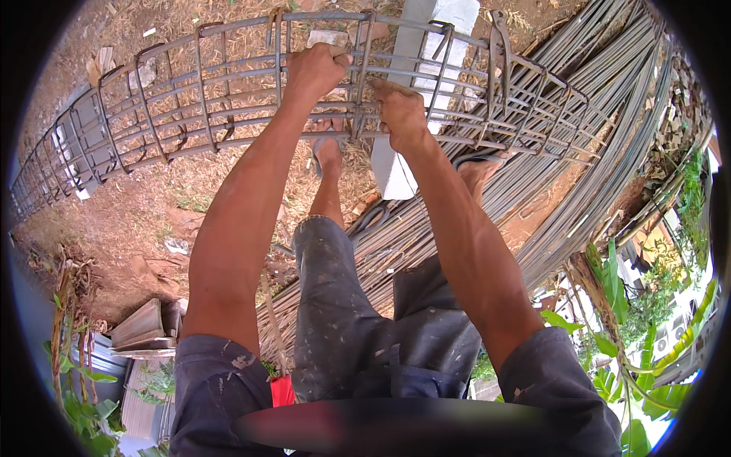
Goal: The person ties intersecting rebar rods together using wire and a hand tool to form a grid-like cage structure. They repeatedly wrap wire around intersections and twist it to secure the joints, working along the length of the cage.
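Head view | my left hand (317,74) gripped the rebar cage (204,95), seemingly steadying it | right hand (401,114) curled nearby, hold unclear | cage crossed pale block (397,177) between its ends, probably for clearance

My rebar cage (364,61) is grey with rust-brown stirrups (202,84). My trousers (335,312) are dark grey, speckled white; my 2 sleeves (221,392) are dark blue-grey. The post (454,15) is white and grey. The rods (601,61) are streaked grey-brown. The ground (126,236) is reddish-brown, flecked straw-yellow.
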Tool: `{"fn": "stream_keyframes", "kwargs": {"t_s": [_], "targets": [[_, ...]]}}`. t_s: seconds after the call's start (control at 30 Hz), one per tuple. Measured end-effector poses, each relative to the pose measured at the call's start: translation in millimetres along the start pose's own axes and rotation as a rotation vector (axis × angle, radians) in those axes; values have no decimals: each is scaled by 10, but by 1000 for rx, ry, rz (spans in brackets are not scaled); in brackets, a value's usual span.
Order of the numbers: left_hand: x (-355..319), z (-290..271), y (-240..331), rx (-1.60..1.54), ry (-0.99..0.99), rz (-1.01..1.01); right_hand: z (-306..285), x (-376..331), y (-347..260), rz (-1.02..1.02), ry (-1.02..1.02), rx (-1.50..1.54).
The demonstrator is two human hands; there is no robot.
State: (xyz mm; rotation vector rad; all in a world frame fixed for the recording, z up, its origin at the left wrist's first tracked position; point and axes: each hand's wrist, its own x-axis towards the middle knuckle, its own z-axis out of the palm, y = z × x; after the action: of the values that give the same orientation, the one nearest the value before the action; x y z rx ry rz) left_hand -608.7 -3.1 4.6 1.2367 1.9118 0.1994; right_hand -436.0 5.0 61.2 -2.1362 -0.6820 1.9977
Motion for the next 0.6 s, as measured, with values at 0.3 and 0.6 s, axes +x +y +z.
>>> {"fn": "stream_keyframes", "kwargs": {"t_s": [0.3,0.6], "targets": [[-120,2,232,-43,87,-28,63,-101,2,-65,132,-10],[-289,128,243,-265,399,321,35,-158,-250,39,51,157]]}}
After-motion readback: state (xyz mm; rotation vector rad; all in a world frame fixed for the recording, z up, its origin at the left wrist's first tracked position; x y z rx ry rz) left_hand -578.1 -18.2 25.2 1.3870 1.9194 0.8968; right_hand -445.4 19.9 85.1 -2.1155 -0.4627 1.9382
